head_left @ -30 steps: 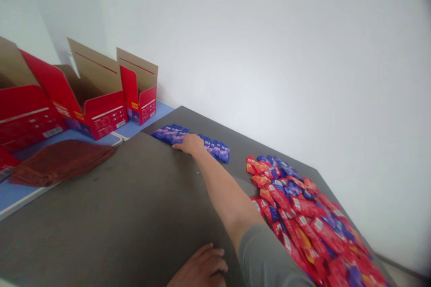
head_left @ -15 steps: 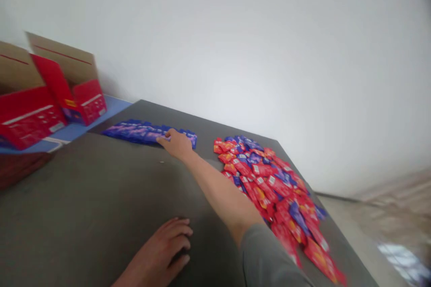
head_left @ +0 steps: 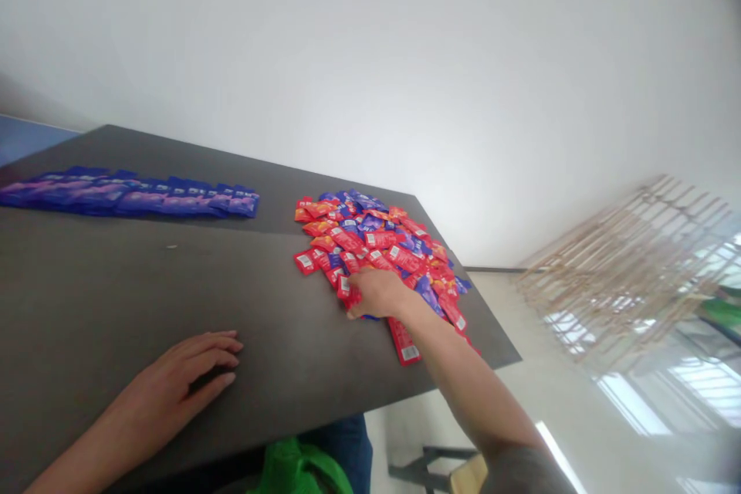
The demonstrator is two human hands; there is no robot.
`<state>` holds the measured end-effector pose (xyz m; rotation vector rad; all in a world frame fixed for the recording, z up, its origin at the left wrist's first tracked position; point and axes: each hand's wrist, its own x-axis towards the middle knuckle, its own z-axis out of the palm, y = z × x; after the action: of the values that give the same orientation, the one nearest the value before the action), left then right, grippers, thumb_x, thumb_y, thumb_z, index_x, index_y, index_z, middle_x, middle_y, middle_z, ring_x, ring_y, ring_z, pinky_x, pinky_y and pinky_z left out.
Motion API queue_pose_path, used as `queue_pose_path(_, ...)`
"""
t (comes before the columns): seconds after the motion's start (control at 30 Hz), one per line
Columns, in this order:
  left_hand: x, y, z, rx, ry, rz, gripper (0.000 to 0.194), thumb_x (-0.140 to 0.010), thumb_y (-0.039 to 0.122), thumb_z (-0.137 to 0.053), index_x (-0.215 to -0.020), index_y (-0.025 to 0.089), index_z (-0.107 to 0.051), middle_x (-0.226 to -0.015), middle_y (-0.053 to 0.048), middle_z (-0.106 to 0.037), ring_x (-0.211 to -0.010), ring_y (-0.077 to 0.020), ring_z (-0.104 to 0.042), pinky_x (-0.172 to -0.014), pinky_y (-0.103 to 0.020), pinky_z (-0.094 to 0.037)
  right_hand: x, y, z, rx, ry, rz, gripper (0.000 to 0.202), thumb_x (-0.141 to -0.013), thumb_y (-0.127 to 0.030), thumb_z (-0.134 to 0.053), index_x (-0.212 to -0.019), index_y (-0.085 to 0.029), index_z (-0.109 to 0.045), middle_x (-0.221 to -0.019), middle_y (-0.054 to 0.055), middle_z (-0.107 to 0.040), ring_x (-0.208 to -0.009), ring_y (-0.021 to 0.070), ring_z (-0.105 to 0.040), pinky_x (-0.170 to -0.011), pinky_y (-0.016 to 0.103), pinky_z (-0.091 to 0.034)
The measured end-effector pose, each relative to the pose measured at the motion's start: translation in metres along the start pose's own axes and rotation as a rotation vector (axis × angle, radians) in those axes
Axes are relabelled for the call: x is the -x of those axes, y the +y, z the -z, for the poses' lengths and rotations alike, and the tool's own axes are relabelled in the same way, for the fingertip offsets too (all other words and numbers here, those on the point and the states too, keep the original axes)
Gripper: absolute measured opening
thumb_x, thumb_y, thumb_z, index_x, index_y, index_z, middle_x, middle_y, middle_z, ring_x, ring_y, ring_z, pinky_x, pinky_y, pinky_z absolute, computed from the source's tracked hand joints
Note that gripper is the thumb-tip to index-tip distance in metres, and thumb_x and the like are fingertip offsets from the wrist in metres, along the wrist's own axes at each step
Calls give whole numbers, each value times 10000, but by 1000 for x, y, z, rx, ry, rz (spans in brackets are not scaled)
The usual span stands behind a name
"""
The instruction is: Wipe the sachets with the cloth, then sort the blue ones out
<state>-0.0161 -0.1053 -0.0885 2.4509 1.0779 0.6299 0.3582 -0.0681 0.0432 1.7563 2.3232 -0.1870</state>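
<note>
A mixed pile of red and purple packets (head_left: 382, 239) lies toward the right end of the dark table. My right hand (head_left: 376, 295) is at the pile's near-left edge, thumb and fingers closed on a red packet (head_left: 346, 290) with a white label. Along the back left, an overlapping row of purple packets (head_left: 144, 197) lies flat. My left hand (head_left: 185, 370) rests palm down on the table with fingers spread a little, holding nothing.
The dark table (head_left: 248, 301) ends at a right corner beyond the pile. A wooden rack (head_left: 625, 255) stands on the floor at right. Below the near edge are green fabric (head_left: 301, 469) and a stool (head_left: 463, 471). A white wall rises behind.
My right hand has left the purple row and moved right to the pile, closing on a red packet there. The view has turned right, so the red boxes are out of sight.
</note>
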Motion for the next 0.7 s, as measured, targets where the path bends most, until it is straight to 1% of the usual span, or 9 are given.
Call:
queue_pose_path(0.07,0,0,1,6,-6,21,344,-904,588,-618,-1055,317,-768,-1273,-19,-726,-1238,-289,-651,-1077,-445,-537,12,-11,-15,68,32,-97,638,-697,-519,-860,-1213,-179,-699,-1196,148,-707,-1069,316,-668,-810,342,-513)
queue_pose_path(0.13,0,2,2,12,-14,39,350,-913,588,-604,-1054,314,-769,-1285,-17,-721,-1245,-284,-647,-1091,-438,-526,22,-15,-25,89,64,-212,564,-753,-512,-822,-1179,-160,-710,-1154,164,-722,-1025,310,-687,-813,362,-526)
queue_pose_path(0.23,0,5,5,9,-25,56,360,-920,591,-588,-1039,306,-773,-1281,-22,-725,-1242,-281,-649,-1091,-434,-524,34,-9,-38,98,28,-332,445,-802,-533,-772,-1044,-159,-757,-1041,166,-753,-954,313,-709,-805,385,-534)
queue_pose_path(0.3,-1,7,7,2,-27,55,374,-918,602,-583,-1026,300,-777,-1272,-27,-731,-1234,-285,-654,-1082,-434,-530,39,-3,-46,114,24,-333,389,-857,-495,-719,-1008,-141,-774,-1009,188,-753,-933,314,-716,-798,382,-532)
queue_pose_path(0.4,-3,9,10,-9,-30,55,409,-920,628,-562,-1020,296,-777,-1263,-22,-737,-1220,-296,-660,-1071,-452,-537,42,2,-53,126,76,-235,270,-926,-308,-608,-1017,-120,-779,-1029,203,-742,-947,284,-712,-803,342,-516)
queue_pose_path(0.47,-4,10,10,-12,-29,61,433,-913,651,-554,-1017,296,-778,-1258,-20,-740,-1213,-302,-664,-1065,-461,-541,46,4,-51,124,90,-181,253,-932,-239,-559,-1005,-127,-773,-1033,183,-740,-952,263,-705,-798,318,-502)
queue_pose_path(0.53,-4,10,9,-10,-22,65,445,-903,665,-559,-1007,293,-782,-1257,-26,-740,-1206,-299,-669,-1064,-443,-544,53,9,-42,111,130,-172,253,-944,-244,-530,-981,-141,-758,-1020,157,-737,-936,245,-697,-778,298,-487)
queue_pose_path(0.6,-4,9,8,-9,-17,62,436,-902,656,-570,-1012,292,-783,-1267,-32,-736,-1209,-285,-669,-1073,-409,-537,63,18,-27,20,271,-183,256,-959,-263,-496,-934,-162,-729,-986,122,-732,-910,220,-684,-765,280,-469)
queue_pose_path(0.7,-2,6,6,-7,-15,47,392,-909,617,-589,-1023,295,-779,-1273,-33,-732,-1221,-270,-662,-1087,-389,-524,70,29,-2,-372,509,-190,246,-962,-281,-447,-844,-200,-647,-844,49,-708,-786,169,-656,-713,251,-459)
